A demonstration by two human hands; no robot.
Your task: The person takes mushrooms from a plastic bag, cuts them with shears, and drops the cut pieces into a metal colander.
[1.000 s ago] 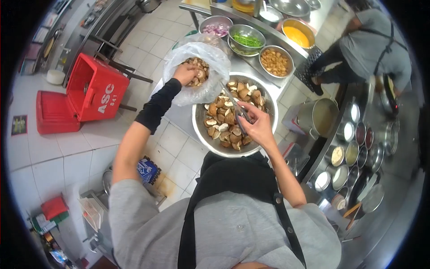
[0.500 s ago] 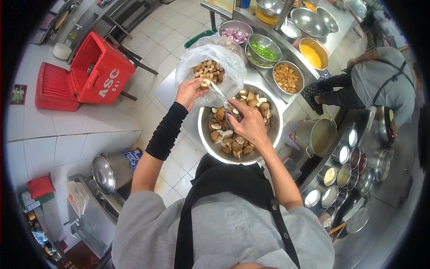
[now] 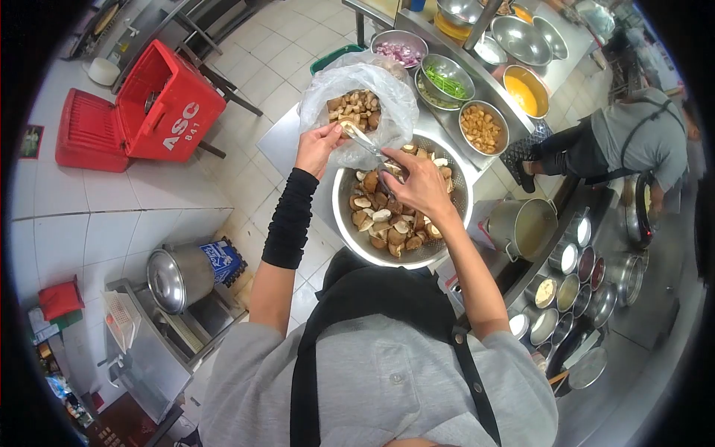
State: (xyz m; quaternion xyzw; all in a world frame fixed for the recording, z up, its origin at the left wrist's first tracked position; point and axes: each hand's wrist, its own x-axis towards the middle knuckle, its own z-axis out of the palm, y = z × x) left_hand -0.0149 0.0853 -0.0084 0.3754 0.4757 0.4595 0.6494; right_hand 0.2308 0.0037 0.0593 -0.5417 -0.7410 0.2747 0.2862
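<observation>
My left hand (image 3: 318, 151) pinches a small mushroom (image 3: 346, 129) at the near side of the plastic bag's mouth. My right hand (image 3: 421, 188) is wrapped round the handles of metal scissors (image 3: 364, 140), whose blades reach left to that mushroom. Pale brown mushroom pieces (image 3: 359, 106) fill the opening of the clear plastic bag (image 3: 400, 95). Below my right hand stands a perforated metal colander (image 3: 339, 216), holding many brown-capped mushrooms (image 3: 383, 221), some showing pale undersides. My fingers partly hide the mushroom and the scissor handles.
Bowls of chopped red onion (image 3: 398, 52), green vegetable (image 3: 447, 83) and brown cubes (image 3: 480, 128) stand beyond the colander. A large pot (image 3: 525, 227) is to the right. Another person (image 3: 633, 141) bends over a pan at the far right. A red cooler (image 3: 160, 112) stands open-lidded at left.
The whole view has shifted slightly. Both hands stay close together at the bag, with the scissors still at the mushroom. The person at the right has leaned a little.
</observation>
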